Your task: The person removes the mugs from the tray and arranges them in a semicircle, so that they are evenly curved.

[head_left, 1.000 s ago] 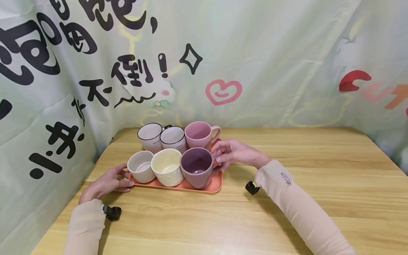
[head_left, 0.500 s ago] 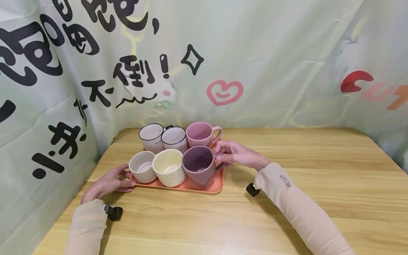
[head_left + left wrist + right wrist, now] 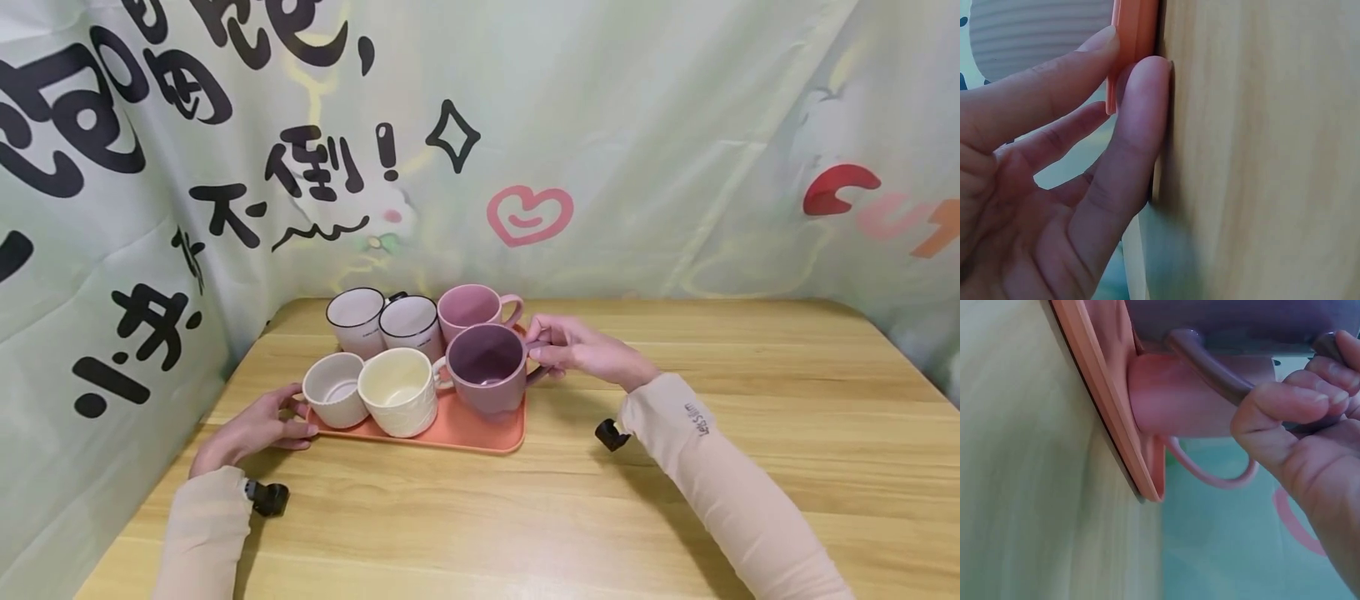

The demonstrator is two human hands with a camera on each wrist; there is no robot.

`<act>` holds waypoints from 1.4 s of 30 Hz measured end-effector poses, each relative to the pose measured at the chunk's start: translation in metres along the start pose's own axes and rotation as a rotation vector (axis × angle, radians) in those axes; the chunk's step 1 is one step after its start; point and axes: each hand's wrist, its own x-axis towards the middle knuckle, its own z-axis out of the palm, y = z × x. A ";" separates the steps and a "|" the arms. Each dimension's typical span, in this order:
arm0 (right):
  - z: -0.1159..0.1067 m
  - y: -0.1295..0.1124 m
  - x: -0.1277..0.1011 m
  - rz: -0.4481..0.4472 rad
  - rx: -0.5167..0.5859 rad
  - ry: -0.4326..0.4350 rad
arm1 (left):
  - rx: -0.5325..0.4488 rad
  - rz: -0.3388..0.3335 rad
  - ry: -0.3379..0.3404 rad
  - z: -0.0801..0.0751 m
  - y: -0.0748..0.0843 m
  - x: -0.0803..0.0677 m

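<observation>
Tabletop scene: right hand (image 3: 577, 354) grips purple mug (image 3: 487, 367), handle partly hidden.

1. A light wooden tabletop (image 3: 675, 500) with visible grain fills the lower view.
2. A pale green cloth backdrop (image 3: 637, 125) hangs behind and to the left.
3. It bears black characters (image 3: 307, 171), a pink heart (image 3: 528, 217) and red shapes (image 3: 836, 187).
4. The light is soft and even.

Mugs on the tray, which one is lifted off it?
The dark purple mug, front right: the right hand holds its handle, raised above the tray. The other five stand on it.
</observation>
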 end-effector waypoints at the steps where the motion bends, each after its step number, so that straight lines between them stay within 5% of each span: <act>1: -0.001 -0.001 -0.002 -0.002 -0.006 0.004 | 0.001 0.001 0.000 0.000 0.000 0.000; 18: -0.026 -0.007 -0.031 0.043 -0.025 0.079 | 0.011 0.022 -0.011 -0.002 -0.002 0.000; 42: -0.050 0.003 -0.065 -0.039 -0.027 0.046 | 0.006 0.009 0.004 0.000 -0.002 0.000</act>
